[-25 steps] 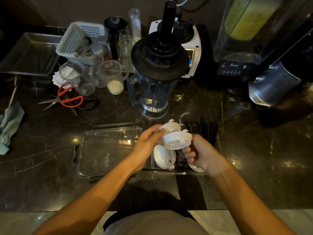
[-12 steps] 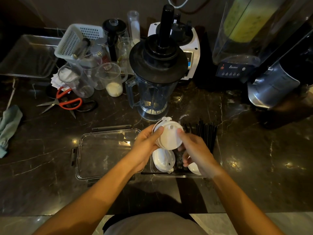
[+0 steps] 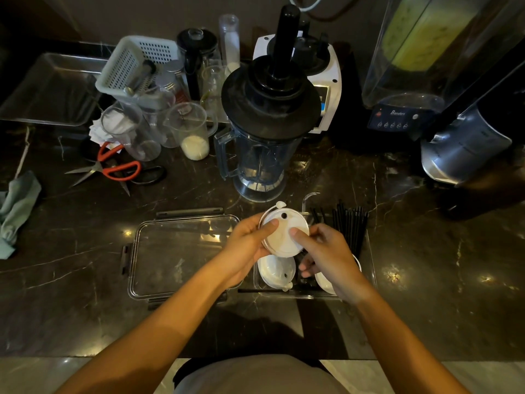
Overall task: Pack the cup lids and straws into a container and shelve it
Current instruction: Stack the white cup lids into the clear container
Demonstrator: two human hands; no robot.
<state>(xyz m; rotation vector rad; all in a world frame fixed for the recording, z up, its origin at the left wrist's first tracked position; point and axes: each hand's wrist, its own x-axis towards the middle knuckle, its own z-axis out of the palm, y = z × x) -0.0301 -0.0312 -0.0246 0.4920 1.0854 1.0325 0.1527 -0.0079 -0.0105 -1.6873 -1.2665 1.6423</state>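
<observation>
On dark marble counter (image 3: 412, 251), biggest to smallest: clear-housed blender w/ yellow-green contents (image 3: 420, 52) at back right, steel jug (image 3: 466, 149) lying tilted beside it. Black-lidded blender pitcher (image 3: 264, 132) stands center, w/ white base unit (image 3: 326, 81) behind. Metal tray (image 3: 48, 89) at far left back; white perforated basket (image 3: 133, 66) leans over a cluster of clear measuring cups (image 3: 187, 129), one w/ white powder in bottom. Clear container lid (image 3: 176, 257) lies flat, just left of the clear container (image 3: 369, 268), which sits directly in front of person. Black straws (image 3: 349, 226) are bundled along container's far right side. Green cloth (image 3: 17, 206) at left edge, red-handled scissors (image 3: 113, 169) near cups.

Left hand (image 3: 244, 251) and right hand (image 3: 326, 257) both grip a stack of white cup lids (image 3: 284, 234) above container, thumbs pressed on top face, fingers curled under the rim. Two more white lids inside: one (image 3: 275, 271) under the stack, another (image 3: 324, 282) partly hidden by right hand.
</observation>
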